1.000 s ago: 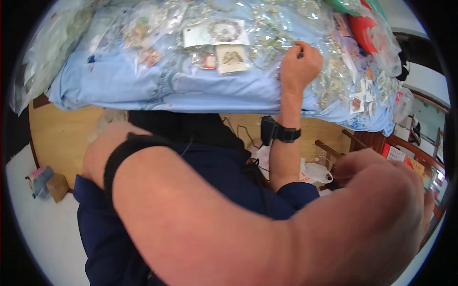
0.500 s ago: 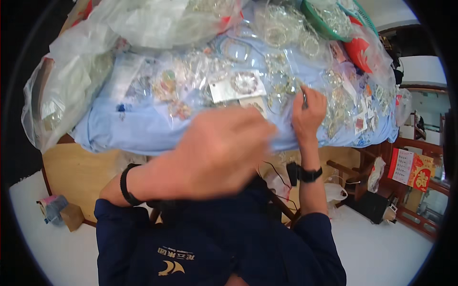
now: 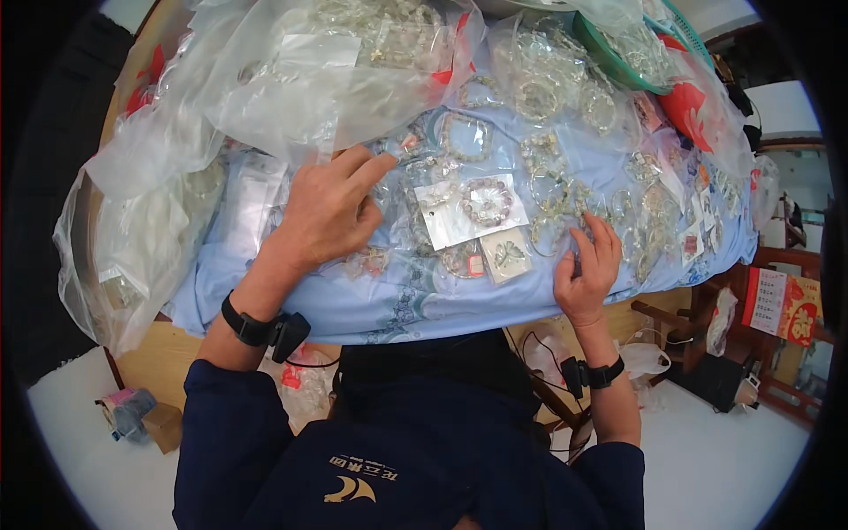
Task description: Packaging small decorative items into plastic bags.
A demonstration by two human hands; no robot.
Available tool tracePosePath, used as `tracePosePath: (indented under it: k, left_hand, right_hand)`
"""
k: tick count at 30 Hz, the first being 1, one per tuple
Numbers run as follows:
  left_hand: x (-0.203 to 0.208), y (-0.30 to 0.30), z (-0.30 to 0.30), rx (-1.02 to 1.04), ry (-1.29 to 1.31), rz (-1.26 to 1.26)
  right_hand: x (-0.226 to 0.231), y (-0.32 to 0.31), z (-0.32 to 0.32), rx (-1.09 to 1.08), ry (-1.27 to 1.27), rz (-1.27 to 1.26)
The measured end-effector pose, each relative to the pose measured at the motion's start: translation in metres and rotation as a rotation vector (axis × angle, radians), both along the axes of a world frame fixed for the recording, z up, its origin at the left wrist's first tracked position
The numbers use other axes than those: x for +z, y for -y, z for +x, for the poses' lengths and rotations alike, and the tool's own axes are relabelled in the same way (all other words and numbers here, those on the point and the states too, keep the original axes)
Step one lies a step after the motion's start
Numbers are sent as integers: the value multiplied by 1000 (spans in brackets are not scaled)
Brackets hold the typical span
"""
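Note:
My left hand [image 3: 331,210] is over the left-middle of the heap of clear jewellery packets, forefinger stretched toward a small packet [image 3: 408,143] and thumb apart; I see nothing in its grip. To the right, my right hand [image 3: 590,276] rests at the near edge of the packets with fingers curved. A small dark thing shows between its thumb and forefinger, too small to make out. Between the hands lie a beaded bracelet [image 3: 488,201] on a white card and a packet with a green leaf-shaped piece [image 3: 508,254]. Another bracelet [image 3: 465,137] lies beyond.
Large clear plastic bags [image 3: 291,97] cover the far left of the blue cloth [image 3: 371,305]. A green basket [image 3: 609,53] stands at the back right, beside a red-and-clear bag [image 3: 693,110]. A small cardboard box [image 3: 162,427] sits on the floor at left.
My left hand has moved left and away from me, from in front of my chest to over the packets. My right hand has come slightly nearer, with its fingers looser.

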State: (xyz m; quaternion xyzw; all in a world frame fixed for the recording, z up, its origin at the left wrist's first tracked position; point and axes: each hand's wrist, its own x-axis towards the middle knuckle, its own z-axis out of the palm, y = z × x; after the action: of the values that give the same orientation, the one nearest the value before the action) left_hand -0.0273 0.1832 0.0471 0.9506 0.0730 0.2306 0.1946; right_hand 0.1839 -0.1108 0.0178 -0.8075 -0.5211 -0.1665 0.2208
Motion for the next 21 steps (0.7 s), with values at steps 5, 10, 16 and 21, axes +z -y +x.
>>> tracePosePath:
  k: [5,10,16,21]
  left_hand:
    - [-4,-7,-4,-14,-59,-56]
    - [5,-10,-12,82,-174,72]
    - [2,-13,-17,187,-180,106]
    - [4,-20,-19,232,-143,35]
  right_hand:
    - [-1,-4,0,-10,2,-5]
    - [-1,-5,-2,-23,15,-15]
    - [-1,-4,-3,-48,47,-25]
    - [-2,-6,-4,-33,67,0]
